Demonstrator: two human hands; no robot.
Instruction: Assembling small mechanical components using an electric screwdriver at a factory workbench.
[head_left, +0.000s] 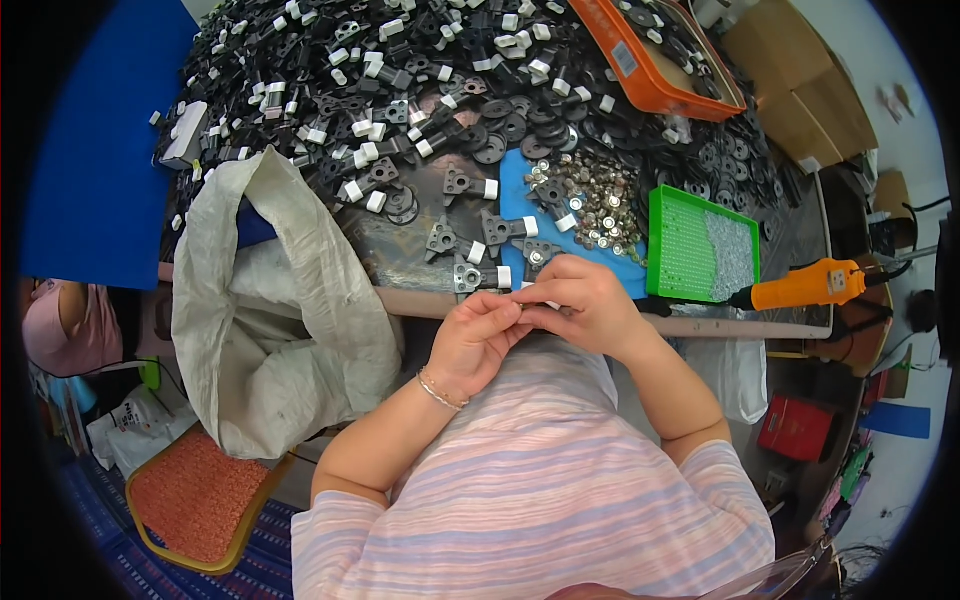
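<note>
Both hands meet at the table edge: left hand (478, 338) and right hand (583, 305), fingertips pinched together on sth tiny, a white bit just showing, rest hidden by fingers, can't tell what. Just ahead, four black brackets (485, 275) w/ white caps sit in a loose row on the blue mat (518, 190). Nuts pile (598, 205) right of them, then one green tray (700, 245), one orange driver (805, 285). Huge parts heap (400, 70) behind, uncountable. One orange bin (655, 55), cut off at top. White sack (280, 300) left.
</note>
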